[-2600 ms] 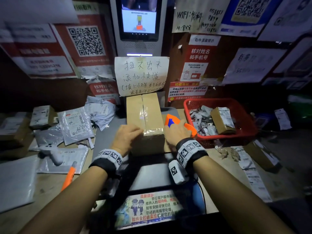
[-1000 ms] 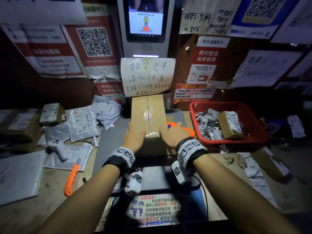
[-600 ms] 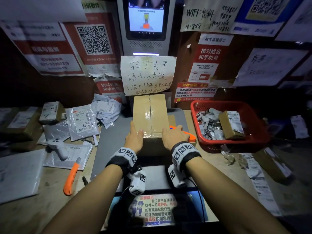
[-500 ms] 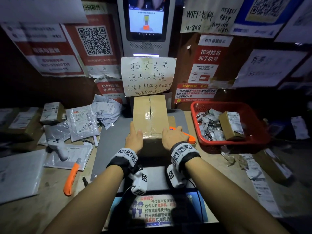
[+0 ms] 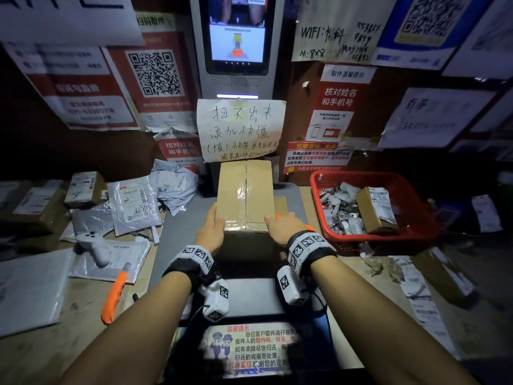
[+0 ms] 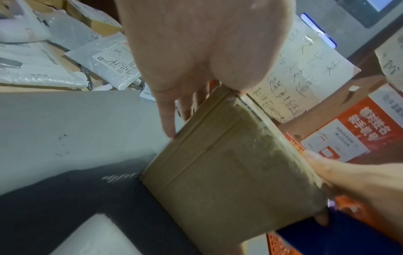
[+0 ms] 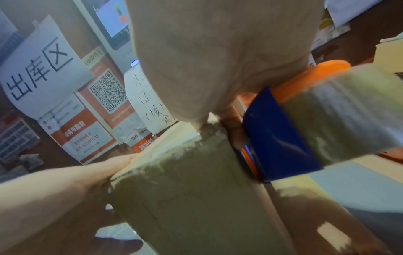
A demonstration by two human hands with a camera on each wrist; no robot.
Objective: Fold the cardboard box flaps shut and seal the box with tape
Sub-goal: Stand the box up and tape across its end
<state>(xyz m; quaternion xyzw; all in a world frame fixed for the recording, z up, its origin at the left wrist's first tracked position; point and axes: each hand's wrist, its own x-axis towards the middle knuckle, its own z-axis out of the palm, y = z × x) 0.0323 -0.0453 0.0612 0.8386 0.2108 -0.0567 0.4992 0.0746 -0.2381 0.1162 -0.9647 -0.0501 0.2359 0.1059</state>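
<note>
The brown cardboard box stands on the grey platform with its flaps shut. Clear tape runs along the centre seam and over the near edge. My left hand is at the near left corner, thumb on the top edge and straight fingers down the side. At the near right corner my right hand lays its thumb on the top edge. Its fingers curl around the orange and blue tape dispenser, held close against the box's right side.
A red basket with small parcels stands to the right. On the left lie grey mail bags, a white scanner and an orange knife. A handwritten note hangs just behind the box.
My left hand has slid from the top of the near edge to the left corner. The right hand with the dispenser has sunk lower beside the right corner. Over the last half second almost nothing moves.
</note>
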